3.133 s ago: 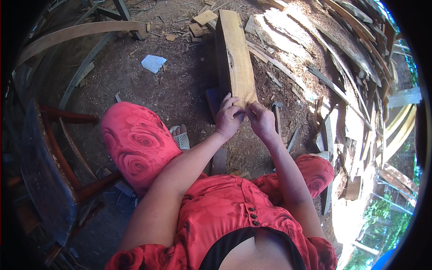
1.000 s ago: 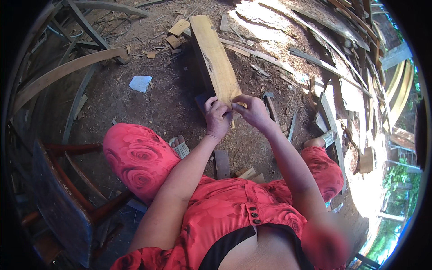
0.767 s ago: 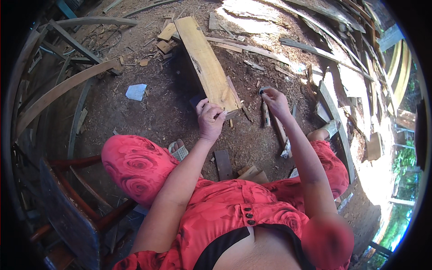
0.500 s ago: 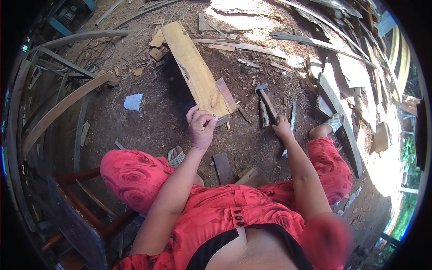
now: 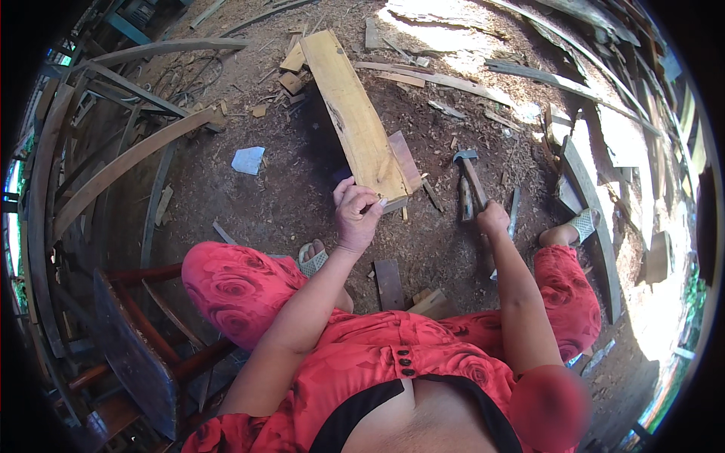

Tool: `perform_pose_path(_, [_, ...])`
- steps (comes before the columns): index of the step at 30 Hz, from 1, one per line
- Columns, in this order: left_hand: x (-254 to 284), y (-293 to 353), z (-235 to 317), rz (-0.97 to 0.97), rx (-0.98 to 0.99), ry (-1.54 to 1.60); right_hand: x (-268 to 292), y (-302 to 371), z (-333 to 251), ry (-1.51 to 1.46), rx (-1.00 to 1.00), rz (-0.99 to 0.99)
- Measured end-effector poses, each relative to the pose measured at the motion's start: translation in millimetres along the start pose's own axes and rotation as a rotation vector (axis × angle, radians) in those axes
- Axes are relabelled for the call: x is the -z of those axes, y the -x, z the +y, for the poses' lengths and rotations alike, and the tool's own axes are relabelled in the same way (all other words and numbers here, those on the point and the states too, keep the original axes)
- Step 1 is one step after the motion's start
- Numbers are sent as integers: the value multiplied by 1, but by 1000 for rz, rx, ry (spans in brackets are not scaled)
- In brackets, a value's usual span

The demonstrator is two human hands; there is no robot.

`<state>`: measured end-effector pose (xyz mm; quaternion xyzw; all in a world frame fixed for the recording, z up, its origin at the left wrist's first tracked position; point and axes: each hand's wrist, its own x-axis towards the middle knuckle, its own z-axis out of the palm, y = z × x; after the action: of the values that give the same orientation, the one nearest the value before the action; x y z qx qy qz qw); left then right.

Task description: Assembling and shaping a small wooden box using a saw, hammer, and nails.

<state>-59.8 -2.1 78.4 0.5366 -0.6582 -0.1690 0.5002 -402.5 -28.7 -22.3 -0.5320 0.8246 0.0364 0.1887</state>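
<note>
A long yellowish plank (image 5: pixel 351 113) lies in front of me, its near end raised on other wood. At that end's left corner my left hand (image 5: pixel 356 219) rests against the wood, thumb and fingertips pinched together; whatever sits between them is too small to make out. To the right, my right hand (image 5: pixel 494 219) is closed round the wooden handle of a hammer (image 5: pixel 473 177). The hammer's metal head points away from me, to the right of the plank and apart from it. A reddish-brown board piece (image 5: pixel 404 155) sticks out from under the plank's right side.
Beside the hammer lies a tool with a worn handle (image 5: pixel 466 200), and a thin metal strip (image 5: pixel 514 211) is further right. A dark wooden chair (image 5: pixel 140 355) stands at my left. Curved timbers (image 5: pixel 136 170) lean at left; a thick beam (image 5: pixel 591 226) lies past my right foot.
The whole view has shifted, so everything sits further right in the picture. Both hands keep their places: the left at the plank's corner, the right on the hammer.
</note>
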Motion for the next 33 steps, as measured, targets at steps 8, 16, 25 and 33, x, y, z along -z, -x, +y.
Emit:
perform_pose_path(8, [-1, 2, -2, 46, -7, 28, 78, 30, -16, -767, -29, -156])
perform_pose_path(16, [0, 7, -7, 89, 45, 44, 191, 156, -102, -1180, 646, -139])
perform_pose_path(25, [-7, 9, -11, 97, -9, 40, 177, 178, -96, -638, 704, -247])
perform_pose_path(33, [-4, 10, -6, 97, 49, 16, 175, 183, -98, -291, 679, -142])
